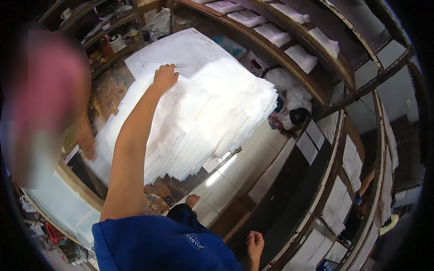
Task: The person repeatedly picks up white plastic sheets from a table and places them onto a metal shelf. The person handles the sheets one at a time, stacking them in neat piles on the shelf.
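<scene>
A large, fanned-out heap of thin white sheets (199,113) covers most of the worktable. My left arm stretches across it, and my left hand (166,77) is closed at the heap's far edge, its fingers curled on a white sheet. Just beyond that hand lies a flat white board (194,43) with a marked surface. Away from the table, my right hand (255,243) hangs low at the right beside a dark bench, fingers curled with nothing visible in them.
A co-worker (54,90) in a pink top stands at the left, one hand (86,140) near the sheets. In front of that person is a wood-framed pale panel (63,198). Shelves (289,49) with white stacks curve along the far and right sides. Plastic bags (282,81) lie behind the table.
</scene>
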Action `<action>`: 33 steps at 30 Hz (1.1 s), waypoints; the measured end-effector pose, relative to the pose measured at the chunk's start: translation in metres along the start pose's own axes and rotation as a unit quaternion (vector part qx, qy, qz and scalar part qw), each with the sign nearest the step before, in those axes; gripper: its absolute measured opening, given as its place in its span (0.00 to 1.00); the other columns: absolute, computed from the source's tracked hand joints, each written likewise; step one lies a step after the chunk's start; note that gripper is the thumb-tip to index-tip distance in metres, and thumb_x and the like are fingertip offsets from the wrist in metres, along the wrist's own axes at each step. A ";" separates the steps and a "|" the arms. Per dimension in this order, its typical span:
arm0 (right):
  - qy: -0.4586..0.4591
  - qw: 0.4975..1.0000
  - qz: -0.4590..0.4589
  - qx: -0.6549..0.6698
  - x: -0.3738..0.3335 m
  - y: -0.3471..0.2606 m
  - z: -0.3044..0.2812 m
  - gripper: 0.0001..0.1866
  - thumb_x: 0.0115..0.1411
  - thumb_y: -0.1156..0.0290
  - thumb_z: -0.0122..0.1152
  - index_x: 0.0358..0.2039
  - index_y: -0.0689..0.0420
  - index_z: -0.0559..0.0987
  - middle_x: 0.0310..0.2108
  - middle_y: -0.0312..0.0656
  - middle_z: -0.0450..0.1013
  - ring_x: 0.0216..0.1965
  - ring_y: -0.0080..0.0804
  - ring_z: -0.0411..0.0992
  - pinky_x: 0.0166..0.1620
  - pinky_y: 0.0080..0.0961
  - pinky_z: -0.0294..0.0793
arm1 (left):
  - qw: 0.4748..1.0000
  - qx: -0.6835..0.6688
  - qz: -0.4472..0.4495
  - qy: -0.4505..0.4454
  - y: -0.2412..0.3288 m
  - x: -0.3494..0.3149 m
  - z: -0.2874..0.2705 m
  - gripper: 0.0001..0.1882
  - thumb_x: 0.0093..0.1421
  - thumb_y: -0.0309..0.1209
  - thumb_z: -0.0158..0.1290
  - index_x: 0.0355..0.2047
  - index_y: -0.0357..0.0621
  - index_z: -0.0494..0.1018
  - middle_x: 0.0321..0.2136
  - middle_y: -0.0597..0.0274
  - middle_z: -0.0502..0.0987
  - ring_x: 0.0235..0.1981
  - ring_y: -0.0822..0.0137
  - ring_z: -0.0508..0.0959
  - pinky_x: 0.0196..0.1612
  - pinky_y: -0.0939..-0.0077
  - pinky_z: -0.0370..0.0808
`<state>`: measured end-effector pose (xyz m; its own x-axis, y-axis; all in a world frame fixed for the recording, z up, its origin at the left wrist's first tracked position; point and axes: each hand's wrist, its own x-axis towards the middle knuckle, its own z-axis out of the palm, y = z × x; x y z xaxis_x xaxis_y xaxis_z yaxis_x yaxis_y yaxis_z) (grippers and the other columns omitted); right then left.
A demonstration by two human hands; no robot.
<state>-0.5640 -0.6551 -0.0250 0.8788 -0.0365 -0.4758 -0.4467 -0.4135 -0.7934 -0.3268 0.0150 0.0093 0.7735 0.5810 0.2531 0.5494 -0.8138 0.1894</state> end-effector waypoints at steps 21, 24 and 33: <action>0.052 0.987 -0.154 0.002 0.022 -0.051 0.007 0.11 0.63 0.64 0.55 0.39 0.60 0.76 0.25 0.34 0.70 0.27 0.20 0.67 0.31 0.22 0.69 | 0.860 -0.219 0.457 0.062 0.193 -0.072 -0.057 0.14 0.58 0.21 0.51 0.45 0.34 0.72 0.43 0.50 0.75 0.45 0.52 0.73 0.51 0.63 0.67; 0.016 0.976 -0.139 0.166 0.013 -0.092 -0.008 0.14 0.64 0.61 0.54 0.42 0.59 0.74 0.26 0.32 0.69 0.26 0.18 0.66 0.29 0.21 0.68 | 0.750 -0.238 0.614 0.063 0.263 -0.166 -0.094 0.15 0.53 0.16 0.53 0.42 0.34 0.72 0.39 0.49 0.74 0.42 0.49 0.73 0.48 0.60 0.68; 0.127 0.951 -0.146 0.240 -0.078 -0.064 -0.062 0.17 0.61 0.61 0.58 0.42 0.62 0.74 0.27 0.38 0.72 0.28 0.22 0.70 0.31 0.23 0.71 | 0.514 -0.337 0.784 -0.088 0.339 -0.428 -0.138 0.16 0.46 0.20 0.57 0.38 0.37 0.72 0.33 0.57 0.73 0.34 0.58 0.73 0.37 0.62 0.67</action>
<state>-0.5935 -0.6826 0.0865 0.9622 -0.2282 -0.1489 -0.1479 0.0215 -0.9888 -0.5154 -0.5087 0.0961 0.1470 -0.8434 0.5168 -0.9811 -0.0579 0.1847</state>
